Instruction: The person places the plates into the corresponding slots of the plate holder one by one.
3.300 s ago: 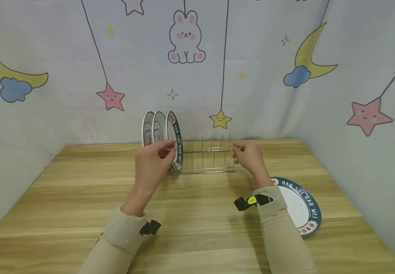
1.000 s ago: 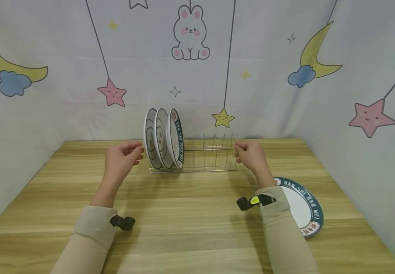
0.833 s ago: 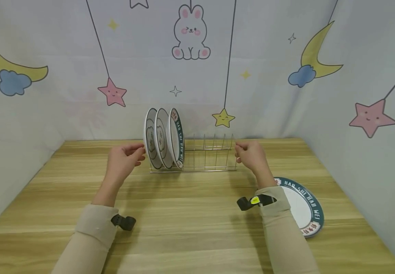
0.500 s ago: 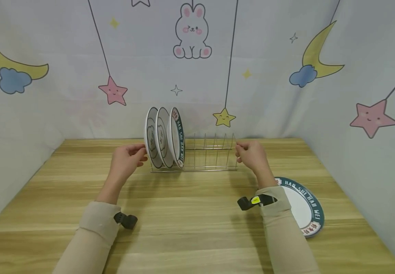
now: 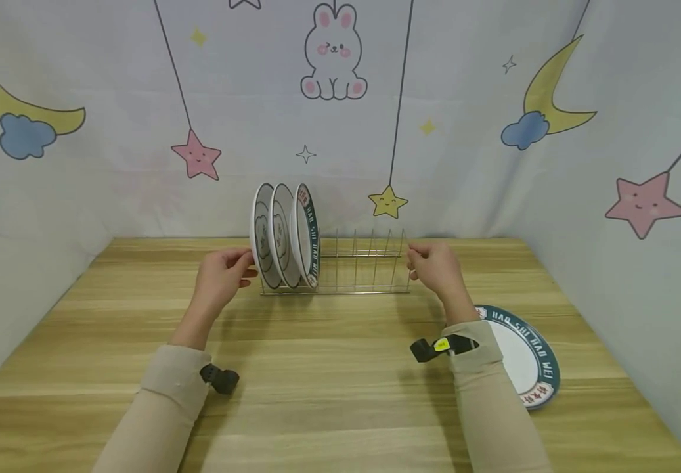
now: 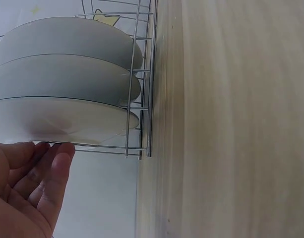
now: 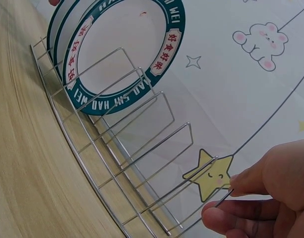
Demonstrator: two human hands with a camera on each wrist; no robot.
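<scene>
A wire dish rack [image 5: 364,293] stands at the back of the wooden table, with three plates upright in its left slots. The rightmost plate [image 5: 312,243] shows a green lettered rim; two more plates [image 5: 262,240] stand to its left. My left hand [image 5: 220,276] is at the rack's left end, thumb and fingertips pinching the end wire just beside the outermost plate [image 6: 67,119]. At the other end, my right hand [image 5: 439,270] pinches the rack's end wire between thumb and index finger, seen close in the right wrist view.
Another plate [image 5: 514,355] with a green rim lies flat on the table [image 5: 328,381] at the right, partly covered by the right sleeve [image 5: 488,401]. A white curtain [image 5: 245,131] printed with stars and moons hangs behind the rack.
My left hand has let go of the rightmost racked plate, gone left, then come back right to the rack's end wire. The right hand stays on its end; the view has shifted slightly.
</scene>
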